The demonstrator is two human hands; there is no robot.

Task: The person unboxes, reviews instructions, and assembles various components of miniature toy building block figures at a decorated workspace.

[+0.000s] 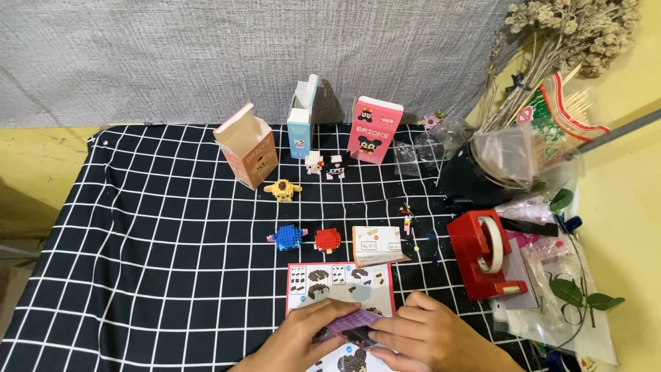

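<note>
Checked tablecloth (138, 241) bears boxes (246, 145) and brick figures (289, 236).

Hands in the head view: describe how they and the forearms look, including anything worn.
Both the left hand and the right hand are bare: no gloves, rings, watch or bracelets show. The forearms entering from the bottom edge are uncovered too, with no sleeves in view. Fingernails look short and unpainted.

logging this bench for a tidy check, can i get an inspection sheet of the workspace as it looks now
surface: table under a black cloth with white grid.
job's things: purple brick plate held over a red-edged instruction sheet.
clutter: blue, red, yellow brick figures; three small boxes, the pink box upright; red tape dispenser; plastic bags.
grippers: left hand and right hand both grip the plate.
cables: nothing seen.
surroundings: grey fabric backdrop, dried flowers, yellow wall.
</note>
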